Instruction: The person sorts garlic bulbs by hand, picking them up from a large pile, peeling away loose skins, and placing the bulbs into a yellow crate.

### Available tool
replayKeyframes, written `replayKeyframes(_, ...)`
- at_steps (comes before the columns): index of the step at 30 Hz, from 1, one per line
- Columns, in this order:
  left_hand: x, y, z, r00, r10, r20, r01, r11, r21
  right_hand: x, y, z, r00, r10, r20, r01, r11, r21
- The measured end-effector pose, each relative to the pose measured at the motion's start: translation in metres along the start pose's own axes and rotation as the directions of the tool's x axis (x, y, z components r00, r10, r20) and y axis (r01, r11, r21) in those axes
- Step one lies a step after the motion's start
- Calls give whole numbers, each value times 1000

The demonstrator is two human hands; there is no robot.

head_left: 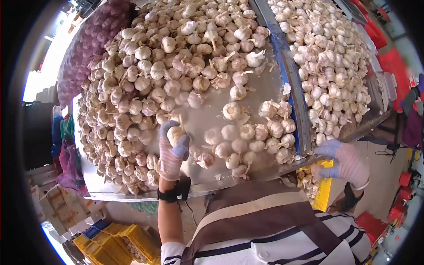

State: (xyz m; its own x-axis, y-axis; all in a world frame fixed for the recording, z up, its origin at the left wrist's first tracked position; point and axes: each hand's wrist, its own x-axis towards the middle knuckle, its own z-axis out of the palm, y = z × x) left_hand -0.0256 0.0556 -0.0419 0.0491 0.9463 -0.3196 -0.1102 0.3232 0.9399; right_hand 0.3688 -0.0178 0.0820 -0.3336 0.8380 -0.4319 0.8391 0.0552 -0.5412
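Observation:
My left hand, in a striped glove with blue fingertips, is closed around a garlic bulb low over the metal table. A large heap of garlic bulbs lies beside and beyond it. My right hand, gloved the same way, is at the table's front edge with its fingers and thumb apart. Near its fingertips is a pale blurred shape that I cannot make out. Below that hand is a yellow crate with garlic bulbs in it. A smaller group of bulbs lies between my hands.
A blue-edged metal divider separates the heap from a second pile of garlic on the right. A purple mesh sack full of bulbs stands at the far left. Yellow crates sit on the floor at lower left.

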Motion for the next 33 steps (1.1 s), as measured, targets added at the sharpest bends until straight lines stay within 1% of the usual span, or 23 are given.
replayKeyframes(1,-2,-2,1,999,37,-18,-38,998,-59,-6,-2,1,991,-116,-72,104,983,-152)
replayKeyframes(4,-4,-6,3,989,131,-74,-132,991,-10,36,-11,41,980,-157,-122,159,987,3)
replayKeyframes(7,-11,14,6,986,87,-139,-86,996,14,115,-33,103,845,-488,-219,481,872,-86)
replayKeyframes(9,-16,24,3,985,70,-159,-79,996,-46,160,-57,144,743,-660,-111,639,748,-180)
replayKeyframes(11,-21,26,-4,989,70,-132,-84,990,-109,188,-88,169,716,-625,311,698,643,-315)
replayKeyframes(12,-24,26,-6,993,64,-101,-81,982,-172,200,-87,189,716,-627,307,698,640,-321)
replayKeyframes(14,-29,23,-4,992,97,-82,-109,980,-166,221,-79,223,453,-883,122,815,356,-456)
replayKeyframes(15,-30,20,2,990,72,-119,-102,955,-278,223,-86,220,454,-883,121,813,354,-462)
replayKeyframes(16,-32,18,7,988,40,-152,-97,917,-387,224,-91,218,539,-809,235,802,408,-435)
replayKeyframes(18,-33,15,7,987,45,-153,-100,924,-369,221,-92,209,610,-713,346,781,467,-415)
replayKeyframes(20,-31,5,-9,989,-92,-112,48,936,-349,211,-78,188,688,-689,230,714,699,-42)
replayKeyframes(22,-27,0,-14,996,-62,-63,33,920,-391,167,-69,115,783,-613,106,591,786,184)
replayKeyframes(23,-23,-10,-19,998,-44,-50,17,892,-452,146,-45,106,767,-627,-134,640,734,229)
replayKeyframes(24,-20,-15,-24,999,-27,-38,4,859,-511,114,-35,72,800,-583,-141,600,781,175)
replayKeyframes(25,-18,-11,-26,999,-3,40,21,888,-460,82,-19,51,874,-485,24,485,874,34)
replayKeyframes(26,-13,-14,-30,999,-3,45,23,886,-463,55,-6,33,899,-370,236,364,929,69)
replayKeyframes(27,-7,-21,-34,996,-29,80,47,969,-244,31,8,23,839,-332,432,367,930,4)
replayKeyframes(28,-4,-17,-28,992,-64,108,65,998,-11,14,5,15,866,-180,466,221,975,-33)
replayKeyframes(29,1,-9,-18,967,-223,120,183,944,276,11,8,19,909,-197,367,247,964,-96)
replayKeyframes(30,7,-13,-3,966,-225,124,185,943,276,11,13,25,940,-218,264,266,950,-161)
replayKeyframes(31,12,-21,12,974,85,212,-196,785,588,20,17,31,965,-167,202,193,974,-117)
replayKeyframes(32,16,-27,23,858,332,392,-505,406,762,37,21,38,984,-114,139,124,990,-69)
replayKeyframes(33,17,-31,30,855,336,395,-510,402,761,60,24,46,985,-175,-8,174,983,-62)
